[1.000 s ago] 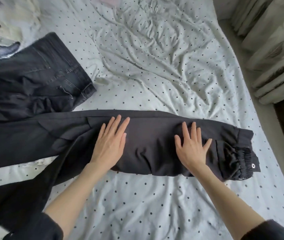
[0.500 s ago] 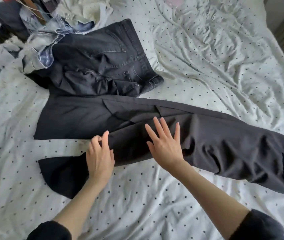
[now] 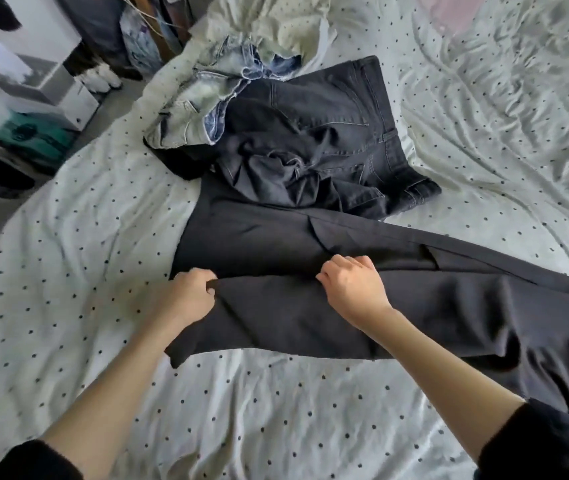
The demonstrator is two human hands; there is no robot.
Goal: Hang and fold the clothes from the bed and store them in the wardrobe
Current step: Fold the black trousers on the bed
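Your two forearms are reaching out from black sleeves [image 3: 550, 441] over the dotted bedsheet [image 3: 276, 410]. Your left hand [image 3: 191, 296] is curling its fingers round the upper edge of the near leg of the black trousers [image 3: 311, 320], pinching the cloth at its corner. Your right hand [image 3: 352, 289] is gripping the same edge a little further along, knuckles up, fingers tucked under the fabric. The trousers are lying flat across the bed, running off to your right, with the far leg spread just beyond your hands. Past them, dark grey jeans [image 3: 338, 133] are lying crumpled, touching the trousers' far edge. Light blue jeans [image 3: 200, 109] are resting bunched against those, with a pale garment [image 3: 276, 22] heaped behind.
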